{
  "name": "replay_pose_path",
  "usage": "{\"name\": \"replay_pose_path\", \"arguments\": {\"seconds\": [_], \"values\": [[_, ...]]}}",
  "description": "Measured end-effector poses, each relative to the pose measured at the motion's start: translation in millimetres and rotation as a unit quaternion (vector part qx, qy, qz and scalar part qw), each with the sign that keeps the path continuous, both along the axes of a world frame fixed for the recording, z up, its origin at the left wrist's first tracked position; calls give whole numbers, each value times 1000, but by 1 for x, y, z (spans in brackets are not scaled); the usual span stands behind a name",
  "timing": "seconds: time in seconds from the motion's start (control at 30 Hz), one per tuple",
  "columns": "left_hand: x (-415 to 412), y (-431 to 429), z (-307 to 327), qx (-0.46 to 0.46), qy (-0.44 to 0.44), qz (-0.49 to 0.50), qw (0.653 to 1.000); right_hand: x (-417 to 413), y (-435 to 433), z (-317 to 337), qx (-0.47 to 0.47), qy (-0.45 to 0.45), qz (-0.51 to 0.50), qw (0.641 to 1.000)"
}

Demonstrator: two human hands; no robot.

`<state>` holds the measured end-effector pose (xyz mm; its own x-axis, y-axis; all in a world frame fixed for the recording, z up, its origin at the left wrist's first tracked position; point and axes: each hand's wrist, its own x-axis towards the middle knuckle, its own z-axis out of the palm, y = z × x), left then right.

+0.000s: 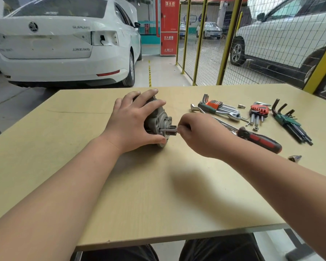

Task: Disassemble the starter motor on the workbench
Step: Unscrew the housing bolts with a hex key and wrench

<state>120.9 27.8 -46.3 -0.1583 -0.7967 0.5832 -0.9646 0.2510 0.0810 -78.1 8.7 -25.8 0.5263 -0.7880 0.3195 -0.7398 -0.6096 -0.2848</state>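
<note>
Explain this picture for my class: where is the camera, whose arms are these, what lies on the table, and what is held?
No machine here: a person works with bare hands. The camera sits on the person's head, looking down, so both arms reach in from below. The left hand holds a grey motor steady on the table. The right hand pinches a thin metal rod at the motor's end. To the right lie hex keys, a ratchet and a screwdriver.
</note>
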Motion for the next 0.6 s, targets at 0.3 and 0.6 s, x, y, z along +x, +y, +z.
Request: {"name": "replay_pose_path", "arguments": {"seconds": [0.3,0.6], "values": [[-3,0,0,0,-6,17,1000,3,-2,0,288,-121,-5,950],[-4,1,-1,8,-3,32,999,3,-21,1,653,-316,-20,688]]}}
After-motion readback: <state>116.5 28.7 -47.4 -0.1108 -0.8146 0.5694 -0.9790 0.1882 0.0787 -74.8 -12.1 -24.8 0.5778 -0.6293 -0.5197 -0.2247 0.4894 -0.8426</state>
